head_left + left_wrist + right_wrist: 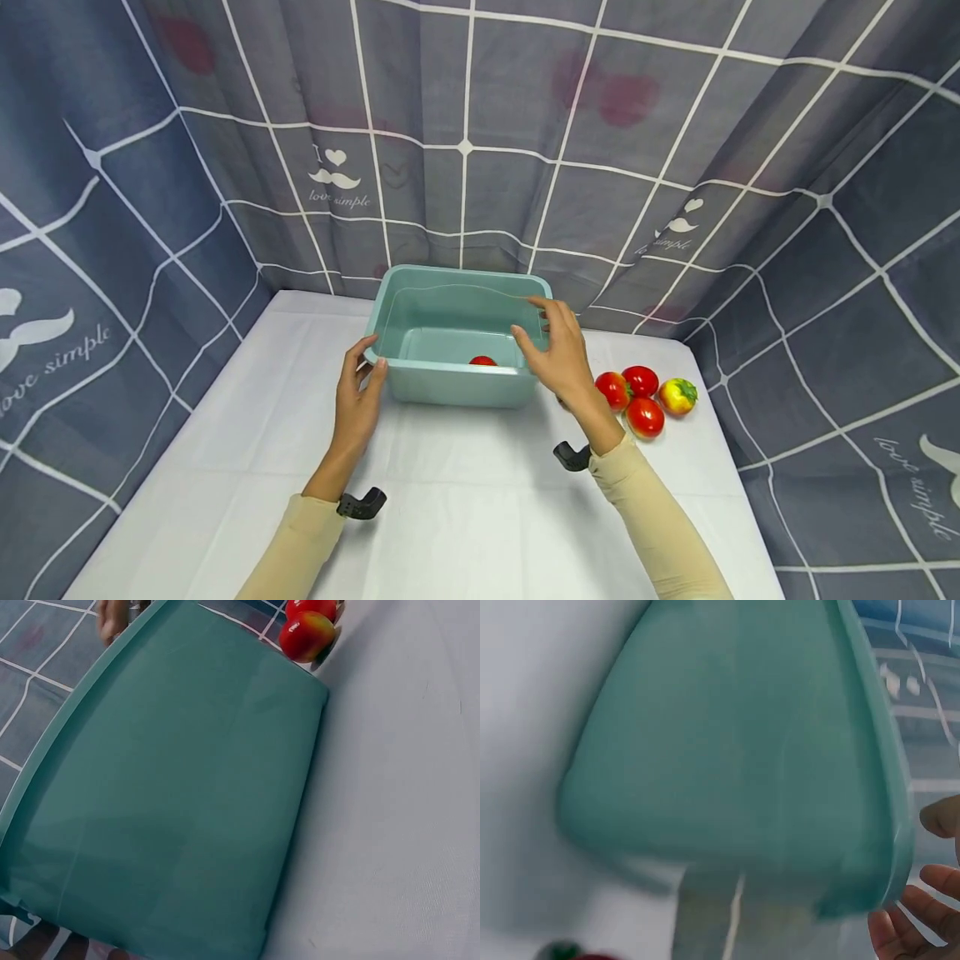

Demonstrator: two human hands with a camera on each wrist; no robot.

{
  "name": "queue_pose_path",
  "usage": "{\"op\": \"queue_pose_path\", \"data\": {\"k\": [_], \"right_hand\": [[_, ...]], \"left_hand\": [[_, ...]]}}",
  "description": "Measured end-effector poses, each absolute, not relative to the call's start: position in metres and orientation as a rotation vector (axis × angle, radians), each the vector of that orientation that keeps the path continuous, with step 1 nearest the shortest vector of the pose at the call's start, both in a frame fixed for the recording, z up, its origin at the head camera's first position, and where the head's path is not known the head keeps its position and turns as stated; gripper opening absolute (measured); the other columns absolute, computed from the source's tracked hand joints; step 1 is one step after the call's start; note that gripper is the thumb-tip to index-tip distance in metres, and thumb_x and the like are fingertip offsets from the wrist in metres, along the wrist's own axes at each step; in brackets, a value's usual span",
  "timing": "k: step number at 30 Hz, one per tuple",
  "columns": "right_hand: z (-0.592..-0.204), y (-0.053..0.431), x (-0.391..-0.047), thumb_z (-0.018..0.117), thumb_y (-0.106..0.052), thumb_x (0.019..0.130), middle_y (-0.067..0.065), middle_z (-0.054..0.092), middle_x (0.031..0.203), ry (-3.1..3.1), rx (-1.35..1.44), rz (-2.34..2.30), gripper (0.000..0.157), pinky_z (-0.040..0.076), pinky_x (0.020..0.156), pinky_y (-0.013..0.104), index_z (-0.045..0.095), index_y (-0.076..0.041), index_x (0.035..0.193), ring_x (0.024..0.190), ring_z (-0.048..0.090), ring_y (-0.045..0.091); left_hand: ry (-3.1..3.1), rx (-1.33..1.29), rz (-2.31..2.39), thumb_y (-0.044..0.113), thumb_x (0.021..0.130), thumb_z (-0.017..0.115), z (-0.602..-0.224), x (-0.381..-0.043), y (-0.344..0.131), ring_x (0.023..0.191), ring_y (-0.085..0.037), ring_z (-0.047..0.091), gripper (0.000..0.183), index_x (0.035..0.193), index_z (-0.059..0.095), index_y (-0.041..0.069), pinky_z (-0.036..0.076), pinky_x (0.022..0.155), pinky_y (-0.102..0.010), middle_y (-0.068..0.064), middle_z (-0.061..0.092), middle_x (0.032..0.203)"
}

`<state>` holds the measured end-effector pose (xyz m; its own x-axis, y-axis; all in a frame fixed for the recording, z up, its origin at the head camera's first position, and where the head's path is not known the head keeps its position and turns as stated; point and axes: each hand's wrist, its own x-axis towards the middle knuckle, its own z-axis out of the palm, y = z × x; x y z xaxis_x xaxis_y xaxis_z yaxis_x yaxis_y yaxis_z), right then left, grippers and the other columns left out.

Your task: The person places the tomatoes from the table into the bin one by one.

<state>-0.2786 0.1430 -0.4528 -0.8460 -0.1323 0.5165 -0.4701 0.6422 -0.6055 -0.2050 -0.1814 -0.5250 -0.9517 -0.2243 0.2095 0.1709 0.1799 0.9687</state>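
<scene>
A light green plastic bin (pixel 457 385) stands on the white table. One red, tomato-like fruit (pixel 482 361) lies inside, partly hidden by the front wall. My left hand (pixel 358 404) holds the bin's left front corner, thumb at the front and fingers along the left rim. Its fingers (pixel 71 946) show past the bin's edge in the left wrist view. Over the right rim, my right hand (pixel 558 350) has thumb and fingers spread apart, with nothing between them. In the right wrist view, that hand's fingers (pixel 922 919) are beside the bin's rim, perhaps touching it.
Several tomato-like fruits (pixel 645 418) lie grouped at the table's right, beside my right forearm; one is yellow, red and green (pixel 678 397). A grey-blue curtain (pixel 420 183) with white lines surrounds the table (pixel 450 525) at the back and sides, close behind the bin.
</scene>
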Motion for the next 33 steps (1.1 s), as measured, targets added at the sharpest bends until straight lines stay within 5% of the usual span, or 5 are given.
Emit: {"op": "queue_pose_path", "data": {"k": [10,18,33], "right_hand": [[-0.51,0.208,-0.263,0.069,-0.022,0.103,0.021,0.061,0.143,-2.501,0.087,1.172,0.046,0.052,0.109,0.059,0.06,-0.006,0.145,0.13,0.059,0.042],[-0.567,0.218,-0.246,0.075,-0.019,0.099,0.022,0.061,0.142,-2.62,-0.041,1.108,0.045,0.045,0.117,0.063,0.062,-0.005,0.139,0.135,0.054,0.043],[-0.589,0.213,-0.242,0.081,-0.02,0.095,0.018,0.051,0.151,-2.657,-0.059,1.155,0.061,0.041,0.123,0.066,0.052,-0.012,0.149,0.145,0.048,0.041]], "left_hand": [[-2.161,0.058,-1.818,0.037,0.114,0.054,-0.523,-0.206,-0.183,0.157,-0.04,0.04,0.049,0.162,0.043,0.033,0.04,0.122,-0.067,-0.007,0.031,0.175],[-2.162,0.059,-1.829,0.039,0.114,0.053,-0.525,-0.206,-0.181,0.158,-0.039,0.038,0.048,0.161,0.043,0.035,0.038,0.124,-0.067,-0.004,0.029,0.176],[-2.157,0.046,-1.818,0.038,0.115,0.053,-0.527,-0.206,-0.181,0.157,-0.039,0.039,0.048,0.162,0.043,0.035,0.042,0.121,-0.066,-0.002,0.03,0.176]]}}
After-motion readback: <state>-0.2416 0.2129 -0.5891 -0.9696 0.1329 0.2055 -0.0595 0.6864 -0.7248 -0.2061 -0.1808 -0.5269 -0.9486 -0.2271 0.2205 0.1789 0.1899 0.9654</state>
